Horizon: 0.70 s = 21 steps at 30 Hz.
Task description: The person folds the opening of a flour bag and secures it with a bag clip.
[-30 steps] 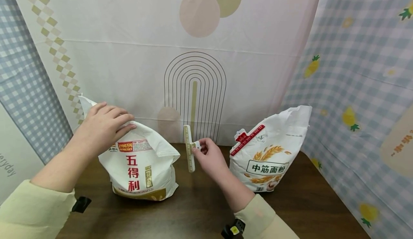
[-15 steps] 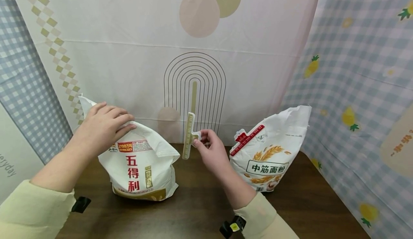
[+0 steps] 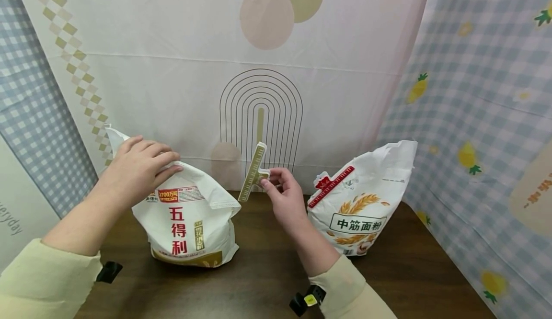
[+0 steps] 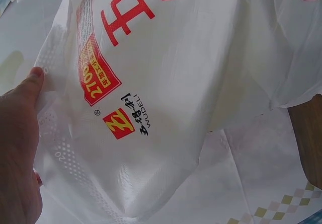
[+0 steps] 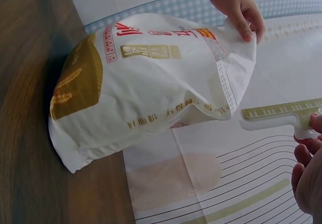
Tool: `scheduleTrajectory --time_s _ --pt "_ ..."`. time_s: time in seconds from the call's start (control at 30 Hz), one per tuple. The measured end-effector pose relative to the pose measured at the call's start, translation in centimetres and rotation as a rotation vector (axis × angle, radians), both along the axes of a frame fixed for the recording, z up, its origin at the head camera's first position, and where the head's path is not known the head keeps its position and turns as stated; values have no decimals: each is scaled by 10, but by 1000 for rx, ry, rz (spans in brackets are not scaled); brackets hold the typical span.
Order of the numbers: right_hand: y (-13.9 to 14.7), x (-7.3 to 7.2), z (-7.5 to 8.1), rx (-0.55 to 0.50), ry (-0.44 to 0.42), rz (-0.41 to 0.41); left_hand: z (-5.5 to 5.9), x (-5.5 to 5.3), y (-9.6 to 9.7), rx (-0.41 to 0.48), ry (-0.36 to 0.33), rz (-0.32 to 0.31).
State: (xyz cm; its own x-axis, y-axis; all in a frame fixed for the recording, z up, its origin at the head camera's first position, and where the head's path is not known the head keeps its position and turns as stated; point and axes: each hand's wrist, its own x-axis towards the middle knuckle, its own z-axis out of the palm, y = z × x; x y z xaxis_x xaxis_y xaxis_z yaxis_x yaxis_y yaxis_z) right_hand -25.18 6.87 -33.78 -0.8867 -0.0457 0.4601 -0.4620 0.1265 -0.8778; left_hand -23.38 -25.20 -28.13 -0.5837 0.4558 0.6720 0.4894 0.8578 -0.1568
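A white flour bag with red lettering stands on the left, its top edge folded over. My left hand grips that folded top, thumb on one side and fingers on the other, as the left wrist view also shows at the bag's edge. Between the two bags my right hand pinches the handle of a gold and white sealing clip, held tilted in the air just right of the left bag. In the right wrist view the clip lies beyond the bag's top corner, apart from it.
On the right stands a second white flour bag with a green label, a red sealing clip across its upper left edge. Both bags are on a dark wooden table, with a patterned cloth hanging behind.
My right hand has risen slightly with the gold clip, which has turned from near upright to leaning right at its top. The left hand and both bags stay put.
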Motion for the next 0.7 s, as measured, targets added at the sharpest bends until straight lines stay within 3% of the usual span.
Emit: scheduleTrajectory --time_s 0.17,0.5,0.7 --pt "-3 0 0 -18 -18 30 1 0 0 -4 3 2" --pt "-15 -1 -10 87 44 61 2 1 1 -9 -5 7" --pt "-19 -1 -9 112 24 86 2 1 0 -8 -22 17"
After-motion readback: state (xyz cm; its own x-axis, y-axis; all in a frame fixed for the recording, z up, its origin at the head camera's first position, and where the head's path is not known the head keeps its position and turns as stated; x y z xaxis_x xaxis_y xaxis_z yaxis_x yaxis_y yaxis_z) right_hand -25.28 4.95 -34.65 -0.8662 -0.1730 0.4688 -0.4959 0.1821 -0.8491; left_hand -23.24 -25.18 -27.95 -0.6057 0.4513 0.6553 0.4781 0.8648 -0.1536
